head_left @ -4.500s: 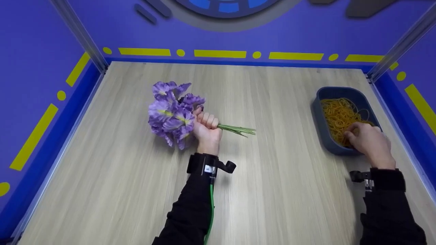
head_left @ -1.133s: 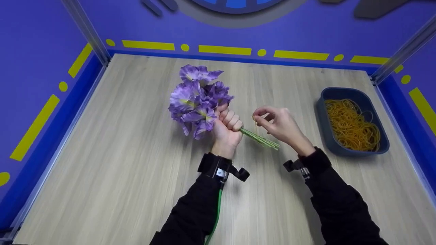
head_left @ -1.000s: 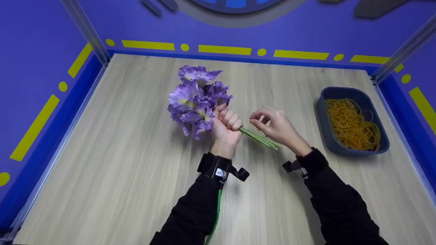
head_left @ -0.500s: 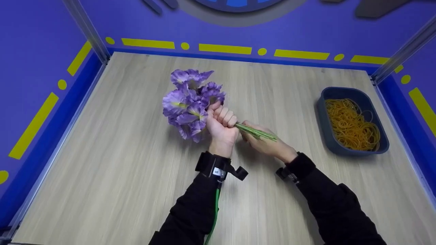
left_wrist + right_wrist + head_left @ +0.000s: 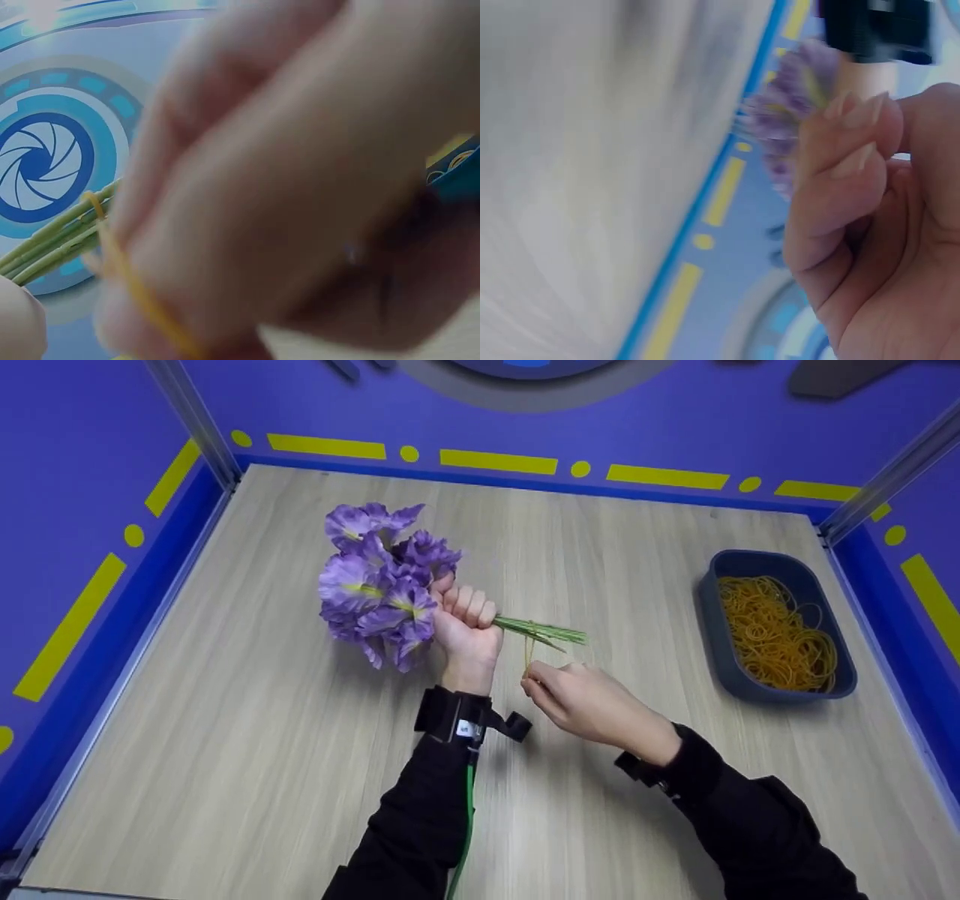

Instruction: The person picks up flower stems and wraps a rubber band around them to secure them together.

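My left hand grips a bunch of purple artificial flowers by the stems, just below the blooms. Thin green stems stick out to the right of the fist. Around them loops a yellow rubber band, pulled taut toward me. My right hand pinches the band's near end between thumb and fingers, below the stems. Up close in the left wrist view, the band runs from the stems to the blurred right hand. In the right wrist view the fingers are curled, with the blooms behind.
A dark blue-grey plastic box full of yellow rubber bands stands at the right of the wooden table. Blue panels with yellow marks enclose the back and sides. A green cable runs along the left sleeve.
My right hand came from the box to the stems, passed behind and under them, then drew back toward me, stretching the rubber band. The left hand shifted the bouquet right, then back left.
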### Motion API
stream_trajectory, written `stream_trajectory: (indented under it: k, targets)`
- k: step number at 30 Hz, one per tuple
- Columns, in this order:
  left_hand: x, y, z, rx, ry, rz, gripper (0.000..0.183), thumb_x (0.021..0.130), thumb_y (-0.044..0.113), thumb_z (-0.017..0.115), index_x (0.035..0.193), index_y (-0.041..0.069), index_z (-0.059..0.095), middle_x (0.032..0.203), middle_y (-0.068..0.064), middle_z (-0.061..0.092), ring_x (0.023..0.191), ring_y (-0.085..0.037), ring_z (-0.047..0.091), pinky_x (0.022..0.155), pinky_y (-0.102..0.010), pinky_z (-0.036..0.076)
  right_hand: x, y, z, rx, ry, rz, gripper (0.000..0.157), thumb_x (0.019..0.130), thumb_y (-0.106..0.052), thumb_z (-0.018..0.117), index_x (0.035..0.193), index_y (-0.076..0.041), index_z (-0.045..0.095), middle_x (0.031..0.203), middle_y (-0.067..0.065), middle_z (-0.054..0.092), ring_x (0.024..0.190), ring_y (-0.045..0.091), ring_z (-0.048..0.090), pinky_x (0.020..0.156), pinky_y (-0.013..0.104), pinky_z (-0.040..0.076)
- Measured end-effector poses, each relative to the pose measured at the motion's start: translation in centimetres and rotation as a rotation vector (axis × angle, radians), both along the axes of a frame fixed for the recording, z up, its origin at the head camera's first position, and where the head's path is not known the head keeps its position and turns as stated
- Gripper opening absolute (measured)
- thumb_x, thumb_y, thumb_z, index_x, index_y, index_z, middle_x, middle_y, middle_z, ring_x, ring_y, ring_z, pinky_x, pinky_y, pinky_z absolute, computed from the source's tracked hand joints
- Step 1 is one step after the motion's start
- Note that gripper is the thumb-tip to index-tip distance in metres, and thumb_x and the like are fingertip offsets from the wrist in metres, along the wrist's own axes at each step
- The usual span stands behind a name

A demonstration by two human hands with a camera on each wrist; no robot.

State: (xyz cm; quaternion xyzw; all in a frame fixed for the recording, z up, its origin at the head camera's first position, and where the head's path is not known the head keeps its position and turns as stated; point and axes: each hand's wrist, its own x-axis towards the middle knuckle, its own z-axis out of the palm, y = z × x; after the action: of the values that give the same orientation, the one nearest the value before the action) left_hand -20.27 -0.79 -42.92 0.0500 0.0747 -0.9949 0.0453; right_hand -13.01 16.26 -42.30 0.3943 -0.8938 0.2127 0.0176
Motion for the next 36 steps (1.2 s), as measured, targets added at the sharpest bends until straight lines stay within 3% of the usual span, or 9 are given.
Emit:
stream_trajectory:
  k: [8,12,16,21,24,29,31,36]
  targets:
    - [0.1,0.3,-0.1,-0.157,0.054,0.040,0.046,0.101,0.012,0.030,0.056,0.020,0.023,0.048,0.010,0.018,0.042,-0.002,0.012,0.042,-0.018,0.006,1.5,0.7,3.4,-0.098,0.072,0.025,0.010,0.103,-0.014,0.057,0.095,-0.012,0.065,0.073,-0.008,0.057,0.056,0.003,0.047,0.050,0.026,0.045]
    - [0.4,0.7,-0.2,-0.264,0.110,0.054,0.043,0.100,0.010,0.031,0.059,0.021,0.022,0.047,0.011,0.021,0.042,-0.001,0.012,0.041,-0.018,0.007,1.6,1.1,4.5,-0.180,0.071,0.094,0.006,0.101,-0.010,0.061,0.100,-0.010,0.066,0.076,-0.008,0.059,0.058,0.002,0.047,0.050,0.022,0.044]
    - [0.8,1.2,-0.2,-0.339,0.224,-0.009,0.043,0.101,0.010,0.028,0.061,0.020,0.019,0.049,0.012,0.020,0.044,-0.001,0.011,0.041,-0.018,0.007,0.7,1.4,5.4,-0.268,0.048,0.159,0.008,0.099,-0.003,0.062,0.103,-0.007,0.067,0.074,-0.006,0.060,0.055,0.000,0.050,0.047,0.016,0.043]
    - [1.1,1.8,0.0,-0.401,0.329,-0.125,0.042,0.102,0.011,0.027,0.062,0.019,0.017,0.049,0.012,0.022,0.045,-0.002,0.010,0.042,-0.018,0.007,-1.8,2.2,6.3,-0.352,0.057,0.103,0.007,0.099,-0.001,0.061,0.100,-0.004,0.068,0.070,-0.003,0.062,0.051,0.000,0.054,0.046,0.014,0.044]
    - [1.1,2.0,0.1,-0.392,0.352,-0.168,0.040,0.101,0.010,0.026,0.063,0.019,0.018,0.050,0.012,0.021,0.045,-0.003,0.010,0.042,-0.019,0.007,-3.2,2.6,6.6,-0.358,0.108,0.060,0.008,0.100,-0.004,0.061,0.098,-0.004,0.069,0.068,-0.005,0.059,0.050,0.000,0.055,0.048,0.016,0.046]
    - [1.1,1.9,0.0,-0.284,0.415,-0.220,0.043,0.092,0.014,0.053,0.065,0.019,0.020,0.052,0.011,0.018,0.045,-0.002,0.009,0.042,-0.018,0.006,-5.1,2.8,6.5,-0.366,0.142,-0.002,0.011,0.102,-0.006,0.059,0.096,-0.006,0.068,0.063,-0.004,0.053,0.048,0.002,0.056,0.049,0.018,0.046]
    - [1.3,1.9,0.0,-0.248,0.425,-0.240,0.045,0.089,0.019,0.059,0.066,0.019,0.020,0.052,0.011,0.017,0.045,-0.002,0.010,0.043,-0.017,0.006,-5.8,2.8,6.2,-0.372,0.136,-0.028,0.013,0.103,-0.008,0.058,0.097,-0.007,0.069,0.062,-0.004,0.052,0.047,0.002,0.056,0.050,0.019,0.047]
    - [1.6,2.0,0.6,-0.203,0.400,-0.292,0.041,0.100,0.014,0.035,0.062,0.020,0.021,0.050,0.011,0.021,0.043,-0.002,0.012,0.042,-0.017,0.007,-7.5,2.6,4.8,-0.400,0.082,-0.054,0.014,0.104,-0.013,0.056,0.099,-0.007,0.068,0.060,-0.004,0.051,0.044,0.003,0.055,0.048,0.020,0.047]
